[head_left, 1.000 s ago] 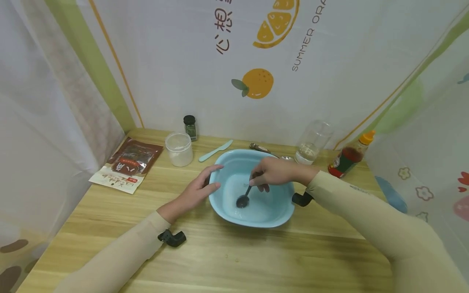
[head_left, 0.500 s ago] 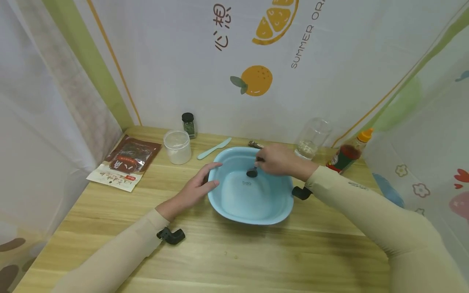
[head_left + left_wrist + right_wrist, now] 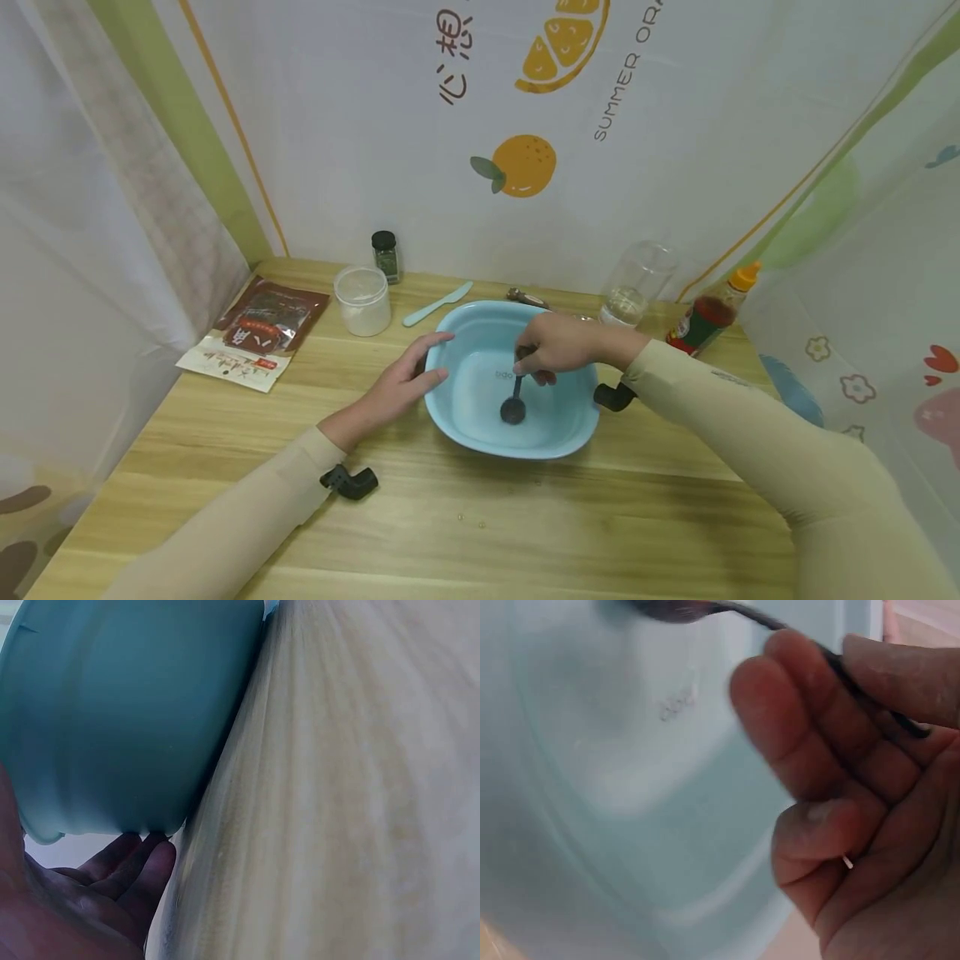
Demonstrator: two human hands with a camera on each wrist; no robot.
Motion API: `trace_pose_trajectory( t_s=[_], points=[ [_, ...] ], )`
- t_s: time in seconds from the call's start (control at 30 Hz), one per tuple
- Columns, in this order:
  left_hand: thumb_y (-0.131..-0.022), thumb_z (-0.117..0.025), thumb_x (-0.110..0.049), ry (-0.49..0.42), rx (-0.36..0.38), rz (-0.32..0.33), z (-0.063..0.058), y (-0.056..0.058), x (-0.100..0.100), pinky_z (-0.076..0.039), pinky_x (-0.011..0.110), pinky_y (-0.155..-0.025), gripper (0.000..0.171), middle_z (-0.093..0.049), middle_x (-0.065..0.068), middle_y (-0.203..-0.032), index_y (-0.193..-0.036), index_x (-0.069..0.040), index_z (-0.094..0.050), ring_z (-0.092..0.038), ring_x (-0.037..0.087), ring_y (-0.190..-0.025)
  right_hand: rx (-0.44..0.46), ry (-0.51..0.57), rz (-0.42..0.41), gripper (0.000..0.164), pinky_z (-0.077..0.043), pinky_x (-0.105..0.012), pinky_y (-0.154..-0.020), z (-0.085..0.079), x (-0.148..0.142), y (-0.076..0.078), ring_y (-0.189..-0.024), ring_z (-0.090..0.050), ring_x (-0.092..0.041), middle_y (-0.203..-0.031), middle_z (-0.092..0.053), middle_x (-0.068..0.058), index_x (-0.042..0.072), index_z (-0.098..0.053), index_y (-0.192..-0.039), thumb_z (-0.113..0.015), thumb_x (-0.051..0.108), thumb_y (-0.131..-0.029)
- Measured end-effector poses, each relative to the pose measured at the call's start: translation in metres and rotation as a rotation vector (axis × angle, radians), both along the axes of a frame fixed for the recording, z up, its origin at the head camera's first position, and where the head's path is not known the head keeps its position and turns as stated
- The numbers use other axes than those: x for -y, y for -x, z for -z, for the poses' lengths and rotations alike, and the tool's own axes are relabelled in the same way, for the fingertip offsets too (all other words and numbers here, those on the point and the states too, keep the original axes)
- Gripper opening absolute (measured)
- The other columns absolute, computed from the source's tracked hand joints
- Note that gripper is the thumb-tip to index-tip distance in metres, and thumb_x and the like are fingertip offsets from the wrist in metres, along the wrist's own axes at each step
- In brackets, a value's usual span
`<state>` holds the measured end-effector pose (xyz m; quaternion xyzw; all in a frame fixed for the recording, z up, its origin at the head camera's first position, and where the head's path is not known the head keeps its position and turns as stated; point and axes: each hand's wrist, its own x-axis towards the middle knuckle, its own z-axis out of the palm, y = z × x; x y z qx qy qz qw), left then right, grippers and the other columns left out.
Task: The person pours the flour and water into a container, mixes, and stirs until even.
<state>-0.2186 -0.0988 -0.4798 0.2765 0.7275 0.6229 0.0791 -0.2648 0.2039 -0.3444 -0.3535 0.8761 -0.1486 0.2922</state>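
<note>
A light blue basin [image 3: 480, 433] stands on the wooden table. My left hand [image 3: 401, 383] holds its left rim, thumb at the edge; in the left wrist view the fingertips [image 3: 157, 862] touch the basin's outer wall [image 3: 127, 720]. Between thumb and fingers, my right hand [image 3: 558, 343] pinches the handle of a dark spoon [image 3: 513, 411], its bowl down inside the basin. The right wrist view shows the spoon handle [image 3: 754, 615] running out past the fingers, with part of the spoon's bowl cut off at the top edge. Whether the basin contains liquid, I cannot tell.
Along the back lie a brown-and-white packet [image 3: 255, 333], a clear tub of white powder [image 3: 363, 302], a black-capped jar [image 3: 386, 257], a pale green knife [image 3: 438, 304] and a brown-handled utensil [image 3: 527, 298]. A glass [image 3: 626, 304] and a red sauce bottle [image 3: 703, 318] stand right.
The spoon moved to the basin's far side half a second ago, then came back toward the near side with my right hand. My left hand stays on the rim.
</note>
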Motion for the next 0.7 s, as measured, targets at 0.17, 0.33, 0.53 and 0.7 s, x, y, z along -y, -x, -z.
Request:
trace_pose_trajectory(
  t_s=[0.17,0.33,0.53,0.7],
  points=[
    [-0.114,-0.058,-0.015,-0.029,-0.036,0.019,0.002,0.001,0.001,-0.063,0.051,-0.105,0.057,-0.037,0.031,-0.169,-0.168,-0.005,-0.039,-0.056,0.05,-0.143,-0.006,0.093,0.05,0.025,-0.058,-0.034,-0.07,0.005,0.001,0.003,-0.074,-0.075,-0.019,-0.086,-0.079,-0.004,0.005,-0.083,-0.114,-0.067,0.025,-0.113],
    [-0.114,-0.059,-0.024,-0.051,-0.087,0.033,0.012,0.006,0.003,-0.066,0.048,-0.099,0.056,-0.039,0.028,-0.168,-0.167,-0.012,-0.043,-0.059,0.042,-0.139,-0.206,0.036,0.133,0.024,-0.058,-0.034,-0.069,0.003,-0.003,0.004,-0.074,-0.069,-0.014,-0.089,-0.077,-0.003,0.005,-0.083,-0.115,-0.066,0.023,-0.113],
    [-0.114,-0.06,-0.029,-0.037,-0.057,0.025,0.011,0.005,0.003,-0.064,0.05,-0.102,0.058,-0.036,0.027,-0.171,-0.168,-0.014,-0.043,-0.056,0.045,-0.142,-0.288,-0.061,0.094,0.02,-0.052,-0.032,-0.061,-0.005,-0.006,-0.002,-0.066,-0.061,-0.014,-0.075,-0.068,0.004,0.009,-0.081,-0.098,-0.072,0.023,-0.109],
    [-0.114,-0.06,-0.026,-0.04,-0.075,0.018,0.018,0.01,0.003,-0.066,0.047,-0.1,0.057,-0.038,0.026,-0.17,-0.168,-0.015,-0.044,-0.059,0.039,-0.14,-0.137,0.019,0.021,0.022,-0.057,-0.032,-0.066,-0.001,-0.005,-0.002,-0.07,-0.069,-0.011,-0.078,-0.076,0.002,0.007,-0.082,-0.107,-0.069,0.024,-0.111]
  ],
)
